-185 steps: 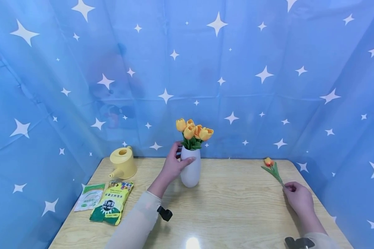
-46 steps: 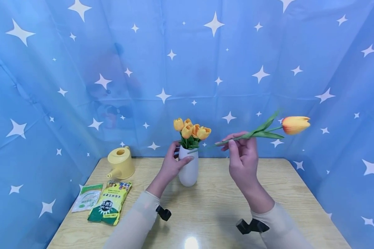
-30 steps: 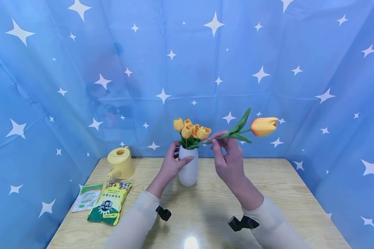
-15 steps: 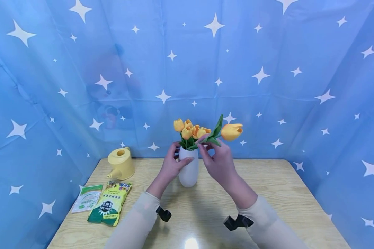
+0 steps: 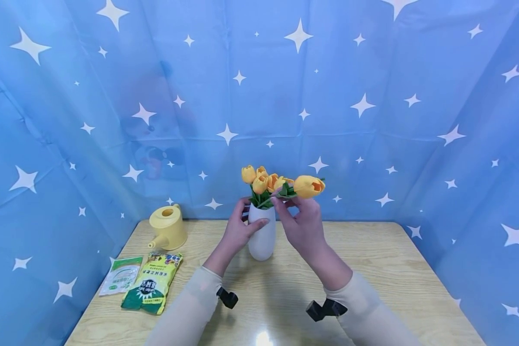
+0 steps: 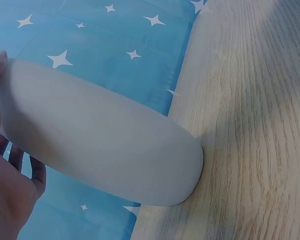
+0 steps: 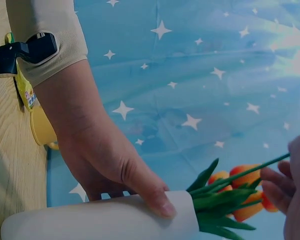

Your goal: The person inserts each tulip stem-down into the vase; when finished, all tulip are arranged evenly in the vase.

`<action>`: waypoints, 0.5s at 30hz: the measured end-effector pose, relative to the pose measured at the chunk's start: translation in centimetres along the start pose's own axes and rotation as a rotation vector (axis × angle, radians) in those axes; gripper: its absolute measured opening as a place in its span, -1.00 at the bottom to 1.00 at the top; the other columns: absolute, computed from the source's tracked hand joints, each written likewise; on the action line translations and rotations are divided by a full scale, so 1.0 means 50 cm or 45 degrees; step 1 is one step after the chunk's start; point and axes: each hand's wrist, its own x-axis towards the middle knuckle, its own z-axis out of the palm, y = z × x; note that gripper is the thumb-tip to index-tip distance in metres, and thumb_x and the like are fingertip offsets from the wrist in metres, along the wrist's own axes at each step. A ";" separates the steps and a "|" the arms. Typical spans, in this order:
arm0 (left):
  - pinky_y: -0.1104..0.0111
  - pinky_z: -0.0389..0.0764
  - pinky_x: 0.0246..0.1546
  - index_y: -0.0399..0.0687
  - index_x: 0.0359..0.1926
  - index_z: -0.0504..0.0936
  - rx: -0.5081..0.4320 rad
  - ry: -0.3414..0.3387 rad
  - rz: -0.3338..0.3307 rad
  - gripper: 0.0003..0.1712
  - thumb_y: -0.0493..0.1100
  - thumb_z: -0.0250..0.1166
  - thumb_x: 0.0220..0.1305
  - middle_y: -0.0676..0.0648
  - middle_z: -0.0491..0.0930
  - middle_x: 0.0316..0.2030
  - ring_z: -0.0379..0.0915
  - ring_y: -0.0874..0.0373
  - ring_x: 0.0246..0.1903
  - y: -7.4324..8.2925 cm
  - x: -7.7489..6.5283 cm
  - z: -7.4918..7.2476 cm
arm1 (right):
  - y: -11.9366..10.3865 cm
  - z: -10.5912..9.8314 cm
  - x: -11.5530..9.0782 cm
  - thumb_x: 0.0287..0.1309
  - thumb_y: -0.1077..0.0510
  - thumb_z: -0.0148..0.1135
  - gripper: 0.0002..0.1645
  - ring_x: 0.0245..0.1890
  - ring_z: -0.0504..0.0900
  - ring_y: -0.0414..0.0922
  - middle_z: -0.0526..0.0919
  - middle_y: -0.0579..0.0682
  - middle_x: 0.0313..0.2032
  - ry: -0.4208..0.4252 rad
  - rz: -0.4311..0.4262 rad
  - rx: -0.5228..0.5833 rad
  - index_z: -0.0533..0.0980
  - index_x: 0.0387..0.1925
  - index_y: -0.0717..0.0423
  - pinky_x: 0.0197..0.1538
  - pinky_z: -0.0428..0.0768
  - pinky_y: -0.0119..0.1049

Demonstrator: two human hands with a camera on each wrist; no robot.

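A white vase (image 5: 262, 238) stands upright on the table, holding several yellow-orange tulips (image 5: 260, 183) with green leaves. My left hand (image 5: 239, 229) grips the vase's upper left side, thumb across its front; in the left wrist view, fingers wrap the vase (image 6: 100, 135) near its mouth. My right hand (image 5: 303, 222) pinches the stem of one more tulip (image 5: 307, 186), its bloom tilted out to the right. In the right wrist view that green stem (image 7: 255, 172) slants down to the vase's mouth among the leaves, beside the left hand (image 7: 120, 155).
On the left of the table (image 5: 385, 269) stand a yellow watering can (image 5: 169, 228), a yellow-green bag (image 5: 153, 282) and a white-green packet (image 5: 122, 275). A blue star-patterned curtain (image 5: 259, 96) hangs right behind the table's back edge.
My right hand has picked the single tulip up from the table's right side and carried it left to the vase's mouth; its bloom has swung closer. The left hand keeps its grip.
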 end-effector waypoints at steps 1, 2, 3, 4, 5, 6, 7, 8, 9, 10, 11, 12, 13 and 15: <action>-0.25 0.60 0.26 0.18 0.52 0.39 0.000 0.001 0.000 -0.14 0.23 0.58 0.37 -0.06 0.53 0.36 0.48 -0.24 0.35 0.000 0.000 0.000 | -0.001 0.001 0.001 0.40 0.38 0.46 -0.81 -0.18 0.83 -0.04 0.80 0.07 -0.11 0.002 0.006 -0.003 0.68 -0.01 0.25 -0.19 0.81 -0.14; -0.24 0.61 0.25 0.18 0.52 0.39 -0.001 0.000 0.002 -0.14 0.23 0.58 0.37 -0.06 0.53 0.36 0.49 -0.23 0.35 0.000 -0.001 0.000 | -0.002 0.001 0.001 0.39 0.38 0.48 -0.79 -0.20 0.82 -0.05 0.79 0.08 -0.12 -0.004 0.016 -0.008 0.68 0.00 0.26 -0.20 0.80 -0.16; -0.24 0.61 0.25 0.18 0.52 0.39 -0.001 0.000 0.004 -0.14 0.24 0.58 0.37 -0.06 0.53 0.36 0.49 -0.23 0.34 0.000 -0.001 0.000 | -0.003 0.002 0.002 0.38 0.37 0.49 -0.77 -0.21 0.81 -0.06 0.79 0.08 -0.12 -0.014 0.030 -0.012 0.69 0.02 0.27 -0.20 0.79 -0.17; -0.24 0.62 0.24 0.18 0.53 0.39 -0.002 -0.001 0.005 -0.14 0.24 0.58 0.37 -0.05 0.53 0.35 0.49 -0.22 0.34 0.000 -0.002 0.000 | -0.005 0.002 0.003 0.37 0.36 0.51 -0.74 -0.21 0.80 -0.07 0.79 0.08 -0.11 -0.031 0.047 -0.023 0.69 0.04 0.27 -0.22 0.78 -0.19; -0.24 0.62 0.23 0.18 0.53 0.39 -0.005 -0.002 0.008 -0.13 0.23 0.58 0.37 -0.06 0.53 0.35 0.49 -0.23 0.34 0.000 -0.002 0.000 | -0.006 0.003 0.004 0.36 0.36 0.52 -0.71 -0.21 0.78 -0.07 0.79 0.08 -0.10 -0.050 0.061 -0.031 0.69 0.07 0.28 -0.23 0.77 -0.19; -0.24 0.62 0.23 0.18 0.53 0.39 -0.005 -0.003 0.011 -0.14 0.23 0.58 0.37 -0.06 0.53 0.35 0.49 -0.23 0.33 0.000 -0.002 0.000 | -0.007 0.003 0.004 0.36 0.35 0.53 -0.69 -0.21 0.76 -0.08 0.79 0.08 -0.09 -0.070 0.076 -0.042 0.69 0.09 0.26 -0.25 0.75 -0.20; -0.23 0.62 0.22 0.18 0.52 0.39 -0.006 -0.004 0.014 -0.14 0.22 0.58 0.37 -0.06 0.53 0.34 0.49 -0.22 0.33 0.000 -0.002 0.000 | -0.009 0.004 0.005 0.36 0.34 0.54 -0.66 -0.22 0.74 -0.09 0.79 0.06 -0.08 -0.090 0.097 -0.047 0.69 0.12 0.25 -0.27 0.74 -0.21; -0.23 0.62 0.22 0.18 0.52 0.39 -0.006 -0.005 0.016 -0.15 0.22 0.58 0.37 -0.06 0.53 0.34 0.49 -0.21 0.33 0.001 -0.002 0.000 | -0.010 0.004 0.005 0.36 0.34 0.54 -0.64 -0.21 0.72 -0.10 0.79 0.06 -0.07 -0.105 0.113 -0.050 0.69 0.15 0.24 -0.28 0.73 -0.20; -0.23 0.62 0.23 0.18 0.52 0.40 -0.006 -0.005 0.017 -0.15 0.22 0.58 0.37 -0.06 0.53 0.34 0.48 -0.21 0.33 0.001 -0.002 0.000 | -0.011 0.005 0.006 0.36 0.32 0.54 -0.63 -0.20 0.72 -0.10 0.79 0.05 -0.05 -0.112 0.128 -0.049 0.69 0.15 0.23 -0.27 0.72 -0.20; -0.22 0.63 0.22 0.18 0.52 0.40 -0.007 -0.005 0.019 -0.15 0.22 0.58 0.37 -0.06 0.53 0.34 0.49 -0.20 0.33 0.001 -0.002 0.000 | -0.013 0.006 0.006 0.36 0.31 0.55 -0.62 -0.18 0.72 -0.10 0.79 0.05 -0.04 -0.115 0.142 -0.041 0.69 0.15 0.21 -0.26 0.73 -0.21; -0.21 0.63 0.22 0.18 0.51 0.40 -0.008 -0.005 0.021 -0.16 0.22 0.58 0.37 -0.06 0.53 0.34 0.49 -0.19 0.33 0.001 -0.002 0.000 | -0.014 0.006 0.006 0.35 0.31 0.55 -0.63 -0.18 0.72 -0.10 0.79 0.05 -0.03 -0.107 0.149 -0.026 0.69 0.15 0.21 -0.25 0.73 -0.21; -0.20 0.63 0.22 0.18 0.51 0.41 -0.006 -0.006 0.019 -0.16 0.22 0.58 0.37 -0.06 0.53 0.34 0.49 -0.18 0.32 0.001 -0.002 0.001 | -0.015 0.006 0.006 0.34 0.32 0.56 -0.63 -0.18 0.73 -0.09 0.79 0.06 -0.04 -0.092 0.148 -0.009 0.69 0.14 0.22 -0.24 0.73 -0.22; -0.20 0.63 0.21 0.19 0.51 0.41 -0.005 -0.006 0.018 -0.16 0.22 0.58 0.37 -0.06 0.53 0.34 0.50 -0.17 0.32 0.001 -0.002 0.000 | -0.015 0.007 0.006 0.32 0.33 0.57 -0.62 -0.18 0.74 -0.08 0.79 0.07 -0.04 -0.074 0.141 0.008 0.69 0.13 0.22 -0.22 0.74 -0.23; -0.19 0.64 0.20 0.19 0.51 0.41 -0.003 -0.003 0.014 -0.15 0.22 0.59 0.36 -0.06 0.53 0.33 0.50 -0.16 0.31 0.000 -0.001 -0.001 | -0.016 0.009 0.006 0.27 0.36 0.60 -0.60 -0.18 0.76 -0.05 0.80 0.09 -0.04 -0.029 0.101 0.032 0.69 0.11 0.24 -0.19 0.74 -0.27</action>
